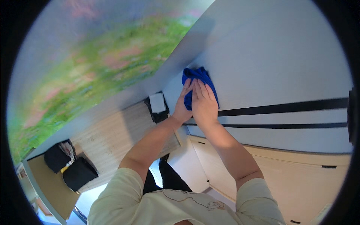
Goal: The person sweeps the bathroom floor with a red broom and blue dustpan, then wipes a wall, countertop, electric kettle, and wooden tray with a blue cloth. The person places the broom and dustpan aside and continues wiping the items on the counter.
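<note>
A folded blue cloth (200, 74) lies against a pale grey upright panel (267, 62), close to the corner where it meets the wall. My right hand (204, 102) rests flat on the cloth, fingers together and stretched upward, pressing it to the panel. Just beside it, my left hand (184, 101) touches the cloth's left side, its fingers partly behind those of the right. Both arms reach up and forward. The palms are hidden, as is the part of the cloth beneath them.
Two black strips (281, 107) run across the panel below the hands. Under them are light wooden cabinet fronts (284, 171). A wooden surface (107, 135) at left bears a black item with a white top (157, 103) and black containers (80, 173). A flowered mural (112, 53) covers the left wall.
</note>
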The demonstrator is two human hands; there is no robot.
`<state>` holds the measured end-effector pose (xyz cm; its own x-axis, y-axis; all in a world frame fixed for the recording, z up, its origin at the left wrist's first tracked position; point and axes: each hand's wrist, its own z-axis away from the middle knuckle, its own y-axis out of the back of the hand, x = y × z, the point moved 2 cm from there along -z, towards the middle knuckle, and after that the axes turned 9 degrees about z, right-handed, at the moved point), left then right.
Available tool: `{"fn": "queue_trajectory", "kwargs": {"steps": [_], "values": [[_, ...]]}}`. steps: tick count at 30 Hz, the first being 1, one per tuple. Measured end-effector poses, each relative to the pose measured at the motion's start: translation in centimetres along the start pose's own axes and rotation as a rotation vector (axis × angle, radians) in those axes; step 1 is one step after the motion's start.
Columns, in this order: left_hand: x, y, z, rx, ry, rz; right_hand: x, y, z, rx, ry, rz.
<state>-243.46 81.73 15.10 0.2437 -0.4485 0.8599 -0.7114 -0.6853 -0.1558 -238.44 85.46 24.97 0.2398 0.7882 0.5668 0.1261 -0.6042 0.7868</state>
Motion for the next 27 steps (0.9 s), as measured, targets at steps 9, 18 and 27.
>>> {"fn": "queue_trajectory", "kwargs": {"steps": [9, 18, 27], "values": [[16.0, -1.8, -14.1, -0.077, -0.278, 0.004, 11.2, 15.8, -5.2, 0.359, -0.21, 0.061], [22.4, -2.8, -16.5, -0.152, -0.342, -0.115, 14.4, 20.7, -4.6, 0.478, -0.306, -0.028], [37.6, 0.7, -17.3, -0.208, -0.961, -1.126, 14.8, 20.9, -6.2, 1.039, -0.386, -0.79]]}}
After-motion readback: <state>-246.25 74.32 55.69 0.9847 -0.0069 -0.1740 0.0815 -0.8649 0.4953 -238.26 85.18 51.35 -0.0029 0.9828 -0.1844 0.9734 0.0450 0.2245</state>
